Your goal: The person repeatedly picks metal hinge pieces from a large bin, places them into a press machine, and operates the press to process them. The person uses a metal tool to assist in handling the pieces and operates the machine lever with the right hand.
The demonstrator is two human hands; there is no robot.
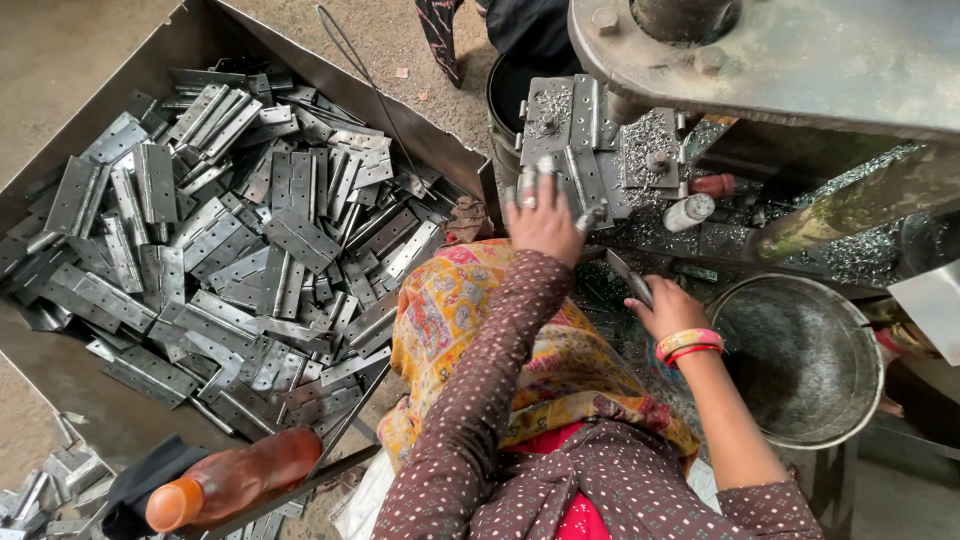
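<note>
My left hand (545, 218), with metal caps on the fingertips and a ring, reaches forward to the press fixture (600, 150). Its fingers and thumb pinch a grey hinge plate (578, 175) lying on that fixture. My right hand (668, 308), with pink and red bangles at the wrist, sits lower and to the right. It grips a narrow metal hinge piece (630, 278) that points up and left. Metal shavings cover the fixture and the bed around it.
A large sheet-metal tray (60, 370) heaped with grey hinges (250, 240) fills the left. A round metal bowl (800, 360) stands right of my right hand. A bottle of orange-brown liquid (235, 480) lies at bottom left. The heavy machine head (800, 50) overhangs the top right.
</note>
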